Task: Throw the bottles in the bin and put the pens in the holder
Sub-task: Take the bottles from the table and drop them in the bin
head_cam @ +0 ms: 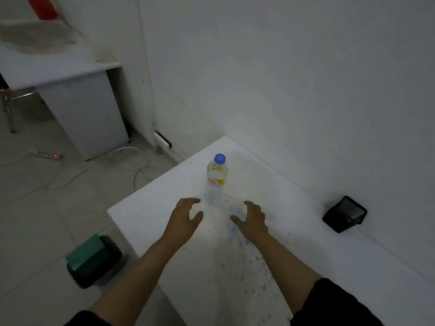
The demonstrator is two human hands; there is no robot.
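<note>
1. Dark sleeves sit nearest us at the bottom edge, and our two bare forearms run from them out over the white table point(329, 267).
2. Our left hand point(182, 218) and right hand point(253, 220) hover palm-down over the tabletop, fingers spread apart and curled, closed on nothing.
3. We see one upright clear plastic water bottle point(216, 180) with a blue cap standing just beyond our fingertips, between the two hands and nearer the left fingers; neither hand touches it.
4. We judge the bottle step to be in hand: both hands are shaped for a grasp, and the next move calls for closing on the bottle's body without tipping it, as it looks empty and light.
5. After that it must go over the table's left edge to the green-lidded bin point(93, 261) on the floor, below and behind our left fingers.
6. A black holder point(344, 214) stands against the wall, well to the right of our right fingers. We see no pens anywhere, and cannot tell what is inside it.
7. Its label is yellow and white with a red strip of print; the writing is too blurred for us to read, so we can name no brand.
</note>
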